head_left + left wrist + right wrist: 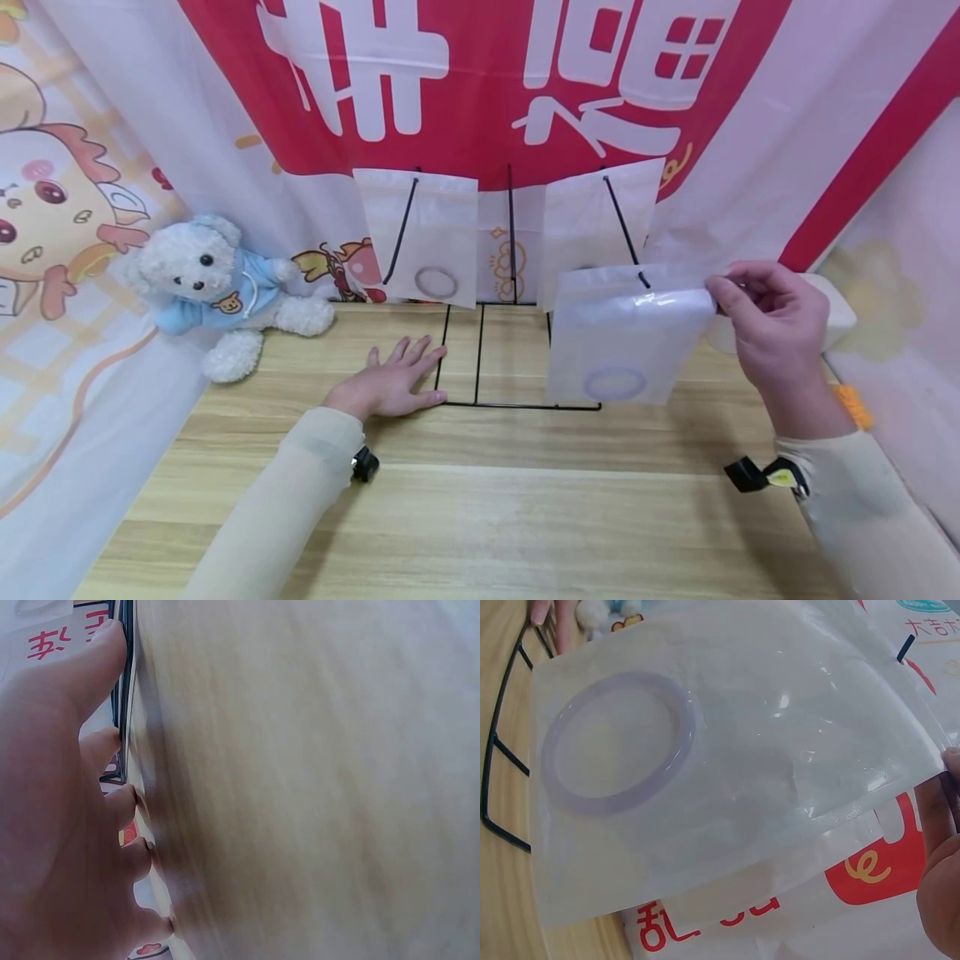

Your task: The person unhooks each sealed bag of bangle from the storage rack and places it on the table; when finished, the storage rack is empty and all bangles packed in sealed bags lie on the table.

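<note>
My right hand (783, 321) pinches the upper right edge of a translucent plastic bag (633, 333) between thumb and fingers. Inside the bag lies a pale purple ring (619, 742), bangle-like in shape. The tip of a black hook (626, 229) pokes through the bag's top. My left hand (393, 379) rests with fingers spread on the table, its fingertips and thumb at the left side of the black wire rack's base (517, 407). Two more bags hang on the rack: one at left (420, 242) with a grey ring, one at back right (570, 217), partly covered.
A white teddy bear (217, 283) in a blue hoodie sits left of the rack on the wooden table (495, 517). A printed red and white cloth (480, 83) hangs right behind the rack. A white object (832, 312) stands behind my right hand.
</note>
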Motion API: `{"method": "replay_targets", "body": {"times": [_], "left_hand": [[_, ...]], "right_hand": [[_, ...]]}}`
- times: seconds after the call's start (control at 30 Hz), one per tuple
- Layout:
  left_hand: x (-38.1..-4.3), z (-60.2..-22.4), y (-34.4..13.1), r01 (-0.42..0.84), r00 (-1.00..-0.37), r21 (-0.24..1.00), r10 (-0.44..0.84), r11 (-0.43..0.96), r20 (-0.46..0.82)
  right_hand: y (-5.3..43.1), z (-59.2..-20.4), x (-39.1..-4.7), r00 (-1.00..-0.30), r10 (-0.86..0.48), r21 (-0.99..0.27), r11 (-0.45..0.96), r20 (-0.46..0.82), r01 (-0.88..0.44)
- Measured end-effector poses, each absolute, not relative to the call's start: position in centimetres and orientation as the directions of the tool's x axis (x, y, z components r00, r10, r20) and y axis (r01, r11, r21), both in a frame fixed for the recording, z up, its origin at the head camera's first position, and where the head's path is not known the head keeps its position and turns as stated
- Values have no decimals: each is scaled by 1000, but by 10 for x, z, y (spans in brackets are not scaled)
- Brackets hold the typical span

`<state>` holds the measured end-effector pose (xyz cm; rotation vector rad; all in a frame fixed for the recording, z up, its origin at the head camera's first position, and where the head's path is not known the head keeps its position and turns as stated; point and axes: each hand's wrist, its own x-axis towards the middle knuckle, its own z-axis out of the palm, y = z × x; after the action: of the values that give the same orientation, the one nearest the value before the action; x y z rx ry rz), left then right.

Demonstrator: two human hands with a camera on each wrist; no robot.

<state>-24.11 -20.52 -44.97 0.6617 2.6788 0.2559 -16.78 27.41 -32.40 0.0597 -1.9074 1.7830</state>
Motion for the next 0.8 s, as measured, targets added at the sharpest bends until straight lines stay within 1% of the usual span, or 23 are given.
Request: {"method": "replay_targets", "body": {"times": [0.4, 0.63, 0.8], "left_hand": [[-241, -450, -205, 414, -823, 253, 478, 874, -305], [-241, -450, -205, 413, -823, 258, 479, 873, -306], [-242, -451, -205, 412, -824, 257, 478, 874, -305]], "right_hand": [[272, -324, -156, -823, 306, -871, 44, 478, -489], [274, -324, -148, -800, 310, -848, 41, 514, -529], [274, -324, -146, -759, 301, -785, -50, 577, -617]]}}
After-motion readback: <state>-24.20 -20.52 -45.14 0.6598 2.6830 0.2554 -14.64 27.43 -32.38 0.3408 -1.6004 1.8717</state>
